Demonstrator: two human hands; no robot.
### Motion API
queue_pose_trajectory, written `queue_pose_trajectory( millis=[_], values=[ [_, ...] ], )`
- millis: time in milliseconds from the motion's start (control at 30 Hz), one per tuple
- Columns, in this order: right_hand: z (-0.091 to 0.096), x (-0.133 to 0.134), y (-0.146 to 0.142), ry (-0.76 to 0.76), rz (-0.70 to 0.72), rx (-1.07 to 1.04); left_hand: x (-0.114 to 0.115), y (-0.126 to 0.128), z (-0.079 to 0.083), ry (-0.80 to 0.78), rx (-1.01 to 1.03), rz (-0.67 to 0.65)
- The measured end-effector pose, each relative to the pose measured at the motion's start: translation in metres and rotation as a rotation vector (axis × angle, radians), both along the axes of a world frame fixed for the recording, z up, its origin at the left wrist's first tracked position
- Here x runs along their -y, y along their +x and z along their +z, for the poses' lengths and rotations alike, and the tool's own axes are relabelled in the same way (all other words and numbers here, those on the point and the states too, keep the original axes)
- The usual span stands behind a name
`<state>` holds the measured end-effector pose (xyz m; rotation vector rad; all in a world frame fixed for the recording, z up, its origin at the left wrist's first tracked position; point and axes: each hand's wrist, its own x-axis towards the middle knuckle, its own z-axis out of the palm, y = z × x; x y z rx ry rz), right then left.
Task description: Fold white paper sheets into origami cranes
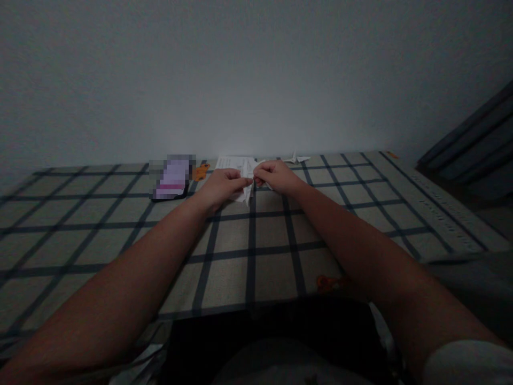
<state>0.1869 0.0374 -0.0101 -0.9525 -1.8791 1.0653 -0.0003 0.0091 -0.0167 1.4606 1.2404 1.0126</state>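
A small piece of folded white paper (247,194) is held up between my two hands over the table. My left hand (223,187) pinches it from the left, thumb and fingers closed. From the right, my right hand (276,176) grips it with curled fingers; its fingertips partly hide the fold. Behind and below lies a white printed sheet (230,162), partly covered by my left hand. Another folded white paper shape (295,159) with pointed ends rests by the wall, a little beyond my right hand.
A phone with a lit, blurred screen (173,176) stands or lies at the left. The checked tablecloth (224,272) has orange patterns on it, one (201,171) beside the phone. A plain wall (256,75) borders the far edge; dark folded fabric (473,133) hangs at right.
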Motion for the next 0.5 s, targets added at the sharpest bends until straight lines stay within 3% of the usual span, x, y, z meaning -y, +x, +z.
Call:
queue_pose_trajectory(
  millis=[200,500],
  values=[
    [-0.0011,-0.0024,-0.0038,-0.124,-0.002,-0.128,0.0034,0.0022,0.0033,-0.025,0.022,-0.029],
    [0.0003,-0.0019,-0.0034,-0.084,-0.016,-0.144,0.0050,0.0032,0.0020,-0.001,-0.039,-0.010]
  ],
)
